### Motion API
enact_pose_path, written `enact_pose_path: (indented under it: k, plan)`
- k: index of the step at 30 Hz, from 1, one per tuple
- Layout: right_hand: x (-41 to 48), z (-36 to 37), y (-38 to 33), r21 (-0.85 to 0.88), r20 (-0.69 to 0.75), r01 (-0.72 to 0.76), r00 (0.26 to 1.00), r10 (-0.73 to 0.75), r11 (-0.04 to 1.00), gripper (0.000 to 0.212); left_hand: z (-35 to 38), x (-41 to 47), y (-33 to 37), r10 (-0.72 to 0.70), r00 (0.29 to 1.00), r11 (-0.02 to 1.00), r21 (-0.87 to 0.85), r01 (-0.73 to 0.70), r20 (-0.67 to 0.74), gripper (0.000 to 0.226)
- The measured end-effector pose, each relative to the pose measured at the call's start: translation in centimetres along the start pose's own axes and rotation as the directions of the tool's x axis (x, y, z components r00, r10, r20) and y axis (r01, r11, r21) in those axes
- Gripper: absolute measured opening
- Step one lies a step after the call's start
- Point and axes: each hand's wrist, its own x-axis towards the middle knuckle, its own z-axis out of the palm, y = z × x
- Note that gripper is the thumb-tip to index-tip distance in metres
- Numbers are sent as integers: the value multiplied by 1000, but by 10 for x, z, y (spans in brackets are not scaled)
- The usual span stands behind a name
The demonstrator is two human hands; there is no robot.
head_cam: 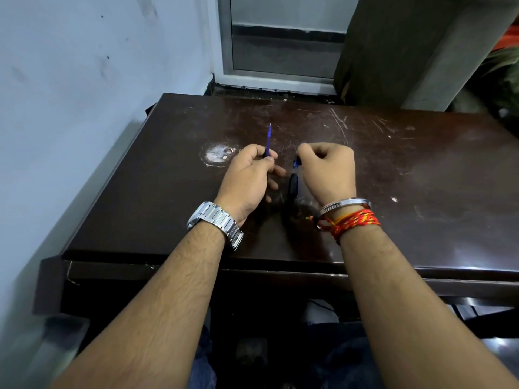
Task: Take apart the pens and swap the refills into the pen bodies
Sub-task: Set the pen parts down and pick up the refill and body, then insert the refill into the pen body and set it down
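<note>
Fingers of left hand point(247, 175) pinched on blue refill point(268, 140), tip raised and aimed at far edge of tabletop point(421, 175), likely kept clear for insertion. Fingers of right hand point(327, 169) curled tight over small blue pen part point(296, 163); exact grip hidden. Dark pen body point(292, 186) apparently lying between both hands, mid-tabletop toward near edge, within reach. Pale worn patch point(217, 154) just left of left hand. Swap judged under way, not complete.

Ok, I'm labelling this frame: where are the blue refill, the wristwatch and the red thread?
blue refill point(268, 140), head view, mid-shaft.
wristwatch point(217, 220), head view, metal band.
red thread point(355, 221), head view, wrapped strands.
</note>
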Motion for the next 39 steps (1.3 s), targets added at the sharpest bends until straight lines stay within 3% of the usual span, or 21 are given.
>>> enact_pose_path:
  k: [3,6,9,14,20,31,35,39]
  plan:
    - [1,3,-3,271,76,-98,994,80,958,31,0,-3,2,-54,995,998,-39,58,82,15]
    - [1,-1,-9,536,96,-166,986,135,828,23,0,-5,4,-105,978,993,-35,113,182,15]
    - [0,-6,-14,656,56,-121,992,112,745,17,0,-7,2,-129,957,991,11,130,260,15]
    - [-2,-4,-14,612,-50,15,999,21,791,6,2,-8,0,-141,943,989,83,121,301,16]
    - [0,-2,-10,497,-91,155,988,-126,854,13,2,-7,-2,-110,940,993,74,91,324,16]
    - [-2,1,-8,405,-12,114,993,-120,907,15,3,-10,1,-62,960,996,74,43,272,5]
    - [-3,0,-9,365,-14,137,990,-142,921,15,3,-12,2,-40,969,997,78,21,246,15]
    - [-5,4,-5,238,98,138,981,-165,961,12,1,-10,2,37,982,996,73,-51,188,14]
